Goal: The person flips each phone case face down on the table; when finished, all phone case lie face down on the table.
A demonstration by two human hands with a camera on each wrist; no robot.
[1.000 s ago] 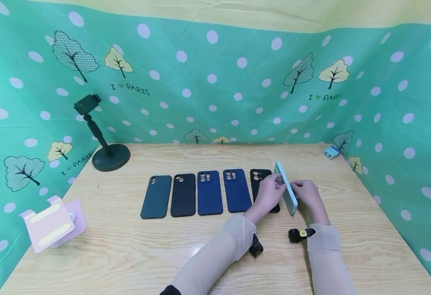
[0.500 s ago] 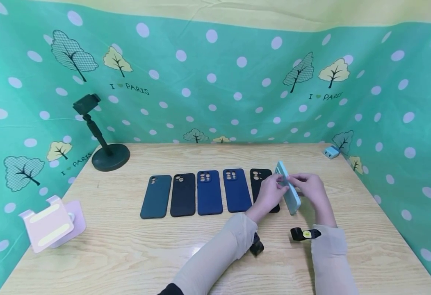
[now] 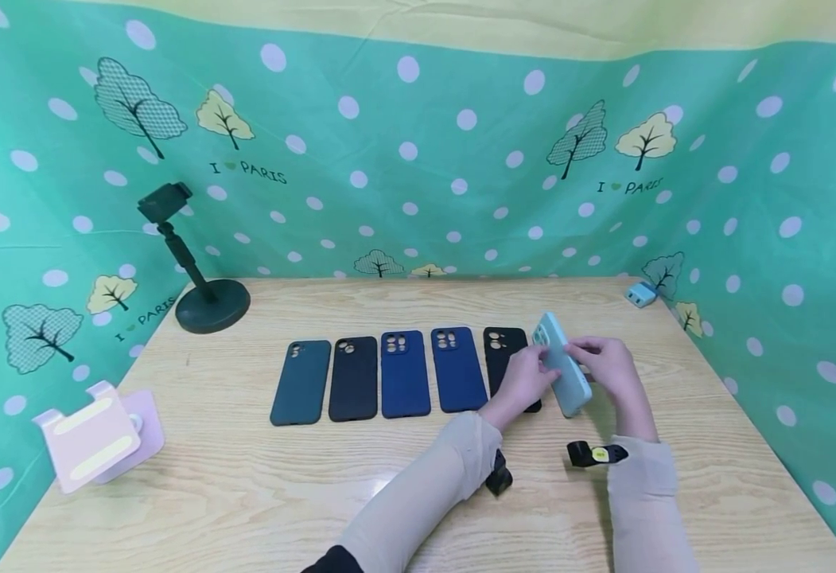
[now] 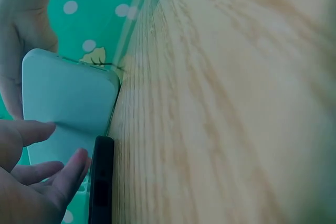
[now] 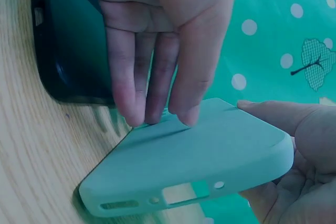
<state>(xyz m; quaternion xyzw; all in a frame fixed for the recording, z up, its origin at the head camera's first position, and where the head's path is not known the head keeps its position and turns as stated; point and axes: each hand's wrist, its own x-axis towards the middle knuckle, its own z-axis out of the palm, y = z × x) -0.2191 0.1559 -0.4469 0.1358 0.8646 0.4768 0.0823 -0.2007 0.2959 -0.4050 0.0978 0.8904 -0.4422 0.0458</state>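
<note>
A mint-blue phone case (image 3: 569, 380) stands tilted on its long side on the table, right of the row of cases. My right hand (image 3: 612, 372) pinches its upper edge, thumb and fingers on either side; in the right wrist view its thumb reaches over the case (image 5: 199, 150) with the rest of the hand behind. My left hand (image 3: 521, 378) is at the back of the case, near the camera cutouts. Its fingers are extended, tips at the surface, as the left wrist view shows of the left hand (image 4: 37, 174). Port openings show along the bottom end.
To the left lie several phone cases in a row: a teal case (image 3: 301, 383), a black case (image 3: 354, 380), blue cases and another black case (image 3: 496, 366) under my left hand. Farther out are a pink phone stand (image 3: 91, 442), a black stand (image 3: 210, 306) and a blue charger plug (image 3: 641, 294).
The mint case has turned so that more of its back faces the head camera. My right hand has moved up to its upper edge and slightly right. The left hand stays nearly in place.
</note>
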